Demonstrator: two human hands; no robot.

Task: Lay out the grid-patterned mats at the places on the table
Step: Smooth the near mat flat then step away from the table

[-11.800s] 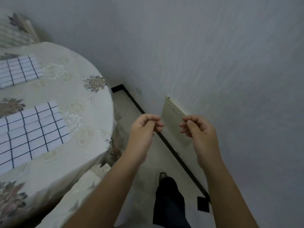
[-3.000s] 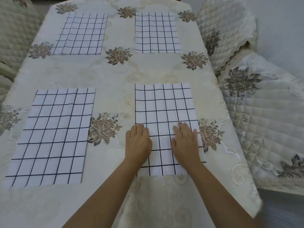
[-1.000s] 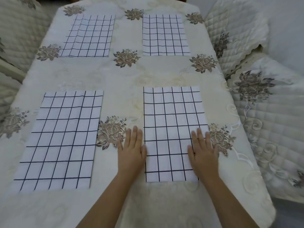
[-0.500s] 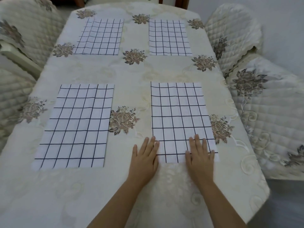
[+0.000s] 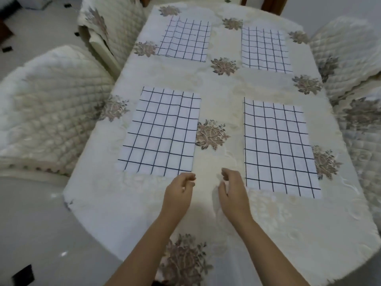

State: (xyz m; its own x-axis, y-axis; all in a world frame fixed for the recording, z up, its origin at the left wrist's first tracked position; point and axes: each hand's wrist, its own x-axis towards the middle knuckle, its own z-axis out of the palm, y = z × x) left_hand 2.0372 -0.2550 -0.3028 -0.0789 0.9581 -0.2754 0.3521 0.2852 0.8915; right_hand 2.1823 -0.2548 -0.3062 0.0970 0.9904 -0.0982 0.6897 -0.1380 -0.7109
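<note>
Four grid-patterned mats (image 5: 162,131) lie flat on the table (image 5: 127,205). Left hand (image 5: 178,194) and right hand (image 5: 233,195) hover by the near edge, fingers (image 5: 227,174) loosely curled, gripping nothing.

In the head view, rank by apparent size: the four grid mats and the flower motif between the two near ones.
1. Near right mat, near left mat: too alike to split.
2. Far left mat, far right mat: alike; distance shrinks them.
3. Flower motif: smallest.
</note>
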